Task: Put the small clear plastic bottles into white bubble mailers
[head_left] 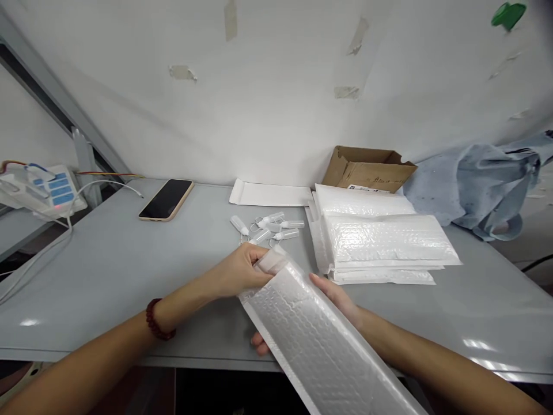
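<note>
A white bubble mailer (319,340) slants across the front edge of the table, its open end toward the far left. My left hand (242,268) is closed at that end, with its fingertips hidden inside or behind the mailer's mouth. My right hand (341,300) grips the mailer from beneath, thumb along the right edge and fingertips showing past the left edge. Just beyond the open end lie several small clear plastic tubes with white caps and rings (270,227). Whether anything is inside the mailer cannot be seen.
A stack of bubble mailers (384,242) lies to the right, before an open cardboard box (369,167). One flat mailer (272,194) rests by the wall. At left are a phone (167,200), a white cable (69,222) and a power strip (52,187). Blue cloth (475,184) lies far right.
</note>
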Demonstrator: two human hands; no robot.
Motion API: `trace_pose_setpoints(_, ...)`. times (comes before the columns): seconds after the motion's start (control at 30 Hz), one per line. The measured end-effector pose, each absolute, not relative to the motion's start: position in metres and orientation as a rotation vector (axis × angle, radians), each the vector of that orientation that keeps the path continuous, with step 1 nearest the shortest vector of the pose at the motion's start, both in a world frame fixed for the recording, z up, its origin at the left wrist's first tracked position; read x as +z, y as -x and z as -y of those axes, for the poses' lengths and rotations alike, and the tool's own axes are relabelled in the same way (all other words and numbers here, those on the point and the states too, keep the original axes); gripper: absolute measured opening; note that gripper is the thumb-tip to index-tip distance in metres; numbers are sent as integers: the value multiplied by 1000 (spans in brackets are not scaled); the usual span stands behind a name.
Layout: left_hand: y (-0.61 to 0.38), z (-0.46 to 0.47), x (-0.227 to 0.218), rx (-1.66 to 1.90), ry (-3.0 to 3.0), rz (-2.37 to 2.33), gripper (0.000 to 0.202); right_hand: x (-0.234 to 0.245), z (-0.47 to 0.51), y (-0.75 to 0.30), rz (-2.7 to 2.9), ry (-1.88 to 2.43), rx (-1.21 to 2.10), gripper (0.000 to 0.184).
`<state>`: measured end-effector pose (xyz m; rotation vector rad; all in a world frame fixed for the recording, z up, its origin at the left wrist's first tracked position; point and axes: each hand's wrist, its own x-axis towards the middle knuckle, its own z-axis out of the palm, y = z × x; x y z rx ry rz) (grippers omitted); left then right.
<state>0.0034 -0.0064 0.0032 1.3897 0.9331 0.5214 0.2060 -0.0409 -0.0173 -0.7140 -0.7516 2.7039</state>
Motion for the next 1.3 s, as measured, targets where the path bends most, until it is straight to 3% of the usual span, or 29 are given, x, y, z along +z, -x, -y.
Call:
trace_pose_setpoints(0.07,-8,8,0,543,-1420,-920,8,-20,43,-202,724,549,2875,88)
trace_pose_setpoints(0.2,-3,5,2,558,-1517,-967,16,-29,41,-200,603,440,2911,76)
trace_pose_setpoints(0.37,20,-12,7,767,-1852,-1429,34,-32,38,-204,591,363,2934,71)
trace_pose_setpoints(0.5,27,-21,-2,467,-2149,-1645,40,-32,37,-206,614,330,2867,65)
trace_pose_setpoints(0.63,24,-22,-7,327,-2260,-1726,26,-35,37,-206,609,384,2796,61)
trace_pose_setpoints(0.93,57,-20,33,585,-1980,-1141,18,-38,34,-206,565,479,2745,58)
trace_pose_setpoints(1.1,52,-9,40,408,-2172,-1084,10,-40,33,-205,528,475,2740,63)
trace_pose_setpoints(1.3,38,3,33,603,-2413,-936,14,-40,34,-205,506,500,2761,72)
